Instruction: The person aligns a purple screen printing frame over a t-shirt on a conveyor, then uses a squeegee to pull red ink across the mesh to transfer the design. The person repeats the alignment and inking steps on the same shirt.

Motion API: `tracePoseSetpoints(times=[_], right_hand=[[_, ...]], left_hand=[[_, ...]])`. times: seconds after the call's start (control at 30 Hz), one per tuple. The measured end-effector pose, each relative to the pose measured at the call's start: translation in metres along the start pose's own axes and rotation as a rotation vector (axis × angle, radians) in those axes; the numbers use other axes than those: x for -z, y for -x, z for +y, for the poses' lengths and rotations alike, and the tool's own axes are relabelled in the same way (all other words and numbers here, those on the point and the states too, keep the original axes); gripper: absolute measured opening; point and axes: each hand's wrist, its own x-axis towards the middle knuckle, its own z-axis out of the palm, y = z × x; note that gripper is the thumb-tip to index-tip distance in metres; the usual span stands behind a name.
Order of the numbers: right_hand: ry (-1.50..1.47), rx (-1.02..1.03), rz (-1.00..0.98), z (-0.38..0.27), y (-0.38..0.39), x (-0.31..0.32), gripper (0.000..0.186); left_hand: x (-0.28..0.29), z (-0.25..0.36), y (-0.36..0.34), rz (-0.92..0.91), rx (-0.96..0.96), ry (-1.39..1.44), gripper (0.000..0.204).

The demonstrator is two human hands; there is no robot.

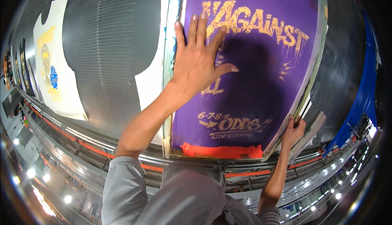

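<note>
A screen-printing screen [261,74] with purple mesh and stencilled lettering lies before me. Spread over its upper left part, my left hand [198,59] is open, palm down, with its fingertips near the frame's left side. At the lower right, my right hand [294,130] is closed at the screen's frame [316,76], its fingers curled at the edge and partly hidden. A band of red-orange ink [222,150] runs along the mesh's near end. White fabric [150,87] shows beside the frame on the left.
To the left, a white printed garment piece [55,67] lies on the dark table [110,41]. A pale bar [312,133] rests beside my right hand. Blue sheeting [363,82] hangs at the far right. Metal and orange rails [87,145] run along the near edge.
</note>
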Motion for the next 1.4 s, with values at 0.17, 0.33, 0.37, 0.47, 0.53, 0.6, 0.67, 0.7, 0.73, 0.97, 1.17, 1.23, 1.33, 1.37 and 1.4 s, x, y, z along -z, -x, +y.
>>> tracePoseSetpoints(times=[0.17,0.33,0.37,0.47,0.53,0.6,0.67,0.7,0.73,0.97,1.17,1.23,1.33,1.37,1.4], right_hand=[[-0.010,0.005,-0.021,0.000,0.000,0.002,0.025],[0.000,-0.006,-0.010,-0.002,0.001,0.001,0.025],[0.009,-0.002,-0.009,-0.001,0.001,0.002,0.025],[0.020,-0.025,-0.016,0.003,0.004,-0.001,0.025],[0.077,0.063,0.019,0.020,0.005,-0.002,0.025],[-0.001,0.020,0.023,0.014,0.001,-0.005,0.025],[-0.034,0.005,0.001,0.001,-0.001,0.002,0.025],[-0.049,-0.012,0.024,0.008,0.002,-0.002,0.026],[-0.040,-0.022,0.035,0.009,0.003,0.000,0.027],[-0.041,-0.015,0.055,0.001,0.002,-0.001,0.029],[-0.041,0.003,0.053,0.000,0.002,0.003,0.028],[-0.039,0.012,0.065,-0.006,0.003,0.002,0.030],[-0.095,-0.004,0.060,-0.009,0.003,0.001,0.030],[-0.080,-0.001,0.056,-0.008,0.003,0.003,0.030],[-0.066,-0.001,0.053,-0.006,0.004,0.003,0.029]], left_hand=[[0.002,0.000,-0.002,0.001,-0.006,0.004,0.090],[0.003,-0.001,-0.003,-0.011,-0.006,0.003,0.093],[0.003,0.000,-0.004,-0.013,-0.008,0.002,0.093],[0.001,-0.001,-0.003,-0.037,0.001,-0.015,0.096],[-0.002,0.002,-0.003,-0.049,-0.017,-0.053,0.096],[-0.001,0.004,-0.005,-0.046,-0.016,-0.137,0.092],[0.004,0.010,-0.008,-0.048,-0.016,-0.166,0.088],[0.008,0.015,-0.009,-0.067,0.014,-0.158,0.087],[0.007,0.025,-0.015,-0.068,0.027,-0.151,0.087],[-0.041,0.106,-0.068,-0.021,-0.155,0.026,0.088],[-0.074,0.116,-0.075,-0.030,-0.139,-0.119,0.096],[-0.071,0.116,-0.075,-0.040,-0.138,-0.121,0.096],[-0.066,0.113,-0.076,-0.033,-0.136,-0.123,0.095],[-0.066,0.115,-0.076,-0.030,-0.138,-0.119,0.095],[-0.066,0.115,-0.076,-0.030,-0.137,-0.139,0.095]])
